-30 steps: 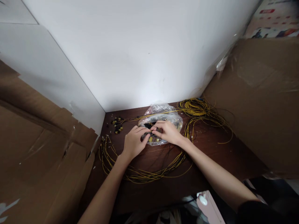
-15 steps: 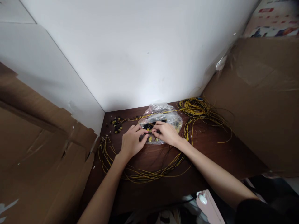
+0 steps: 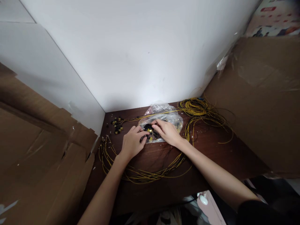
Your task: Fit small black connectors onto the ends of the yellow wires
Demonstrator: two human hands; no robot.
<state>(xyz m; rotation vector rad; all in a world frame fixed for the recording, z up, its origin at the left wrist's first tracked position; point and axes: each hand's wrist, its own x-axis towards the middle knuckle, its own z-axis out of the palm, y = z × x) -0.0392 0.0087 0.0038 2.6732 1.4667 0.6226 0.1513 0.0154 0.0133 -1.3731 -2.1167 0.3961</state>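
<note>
My left hand [image 3: 133,141] is at the left edge of a clear plastic bag [image 3: 157,109] on the dark wooden surface. Its thumb and fingers are curled toward each other around something small and dark that I cannot make out. From the right, my right hand [image 3: 168,132] reaches over the bag, fingers stretched and thumb slightly apart, nothing visibly held. Small black and yellow parts [image 3: 150,130] lie on the bag between both hands. Around my wrists curves a loose bundle of yellow and black wires [image 3: 150,178]. Some fingertips are hidden among the parts.
A coil of yellow and black wires [image 3: 193,107] rests at the back right. Wires run from it to a cluster of black-yellow pieces [image 3: 117,124] at left. Cardboard boxes [image 3: 264,103] stand right and left; a white panel [image 3: 140,56] rises behind.
My right hand's fingertips have moved up and away from my left hand, uncovering more of the black and yellow parts. My left hand has barely moved.
</note>
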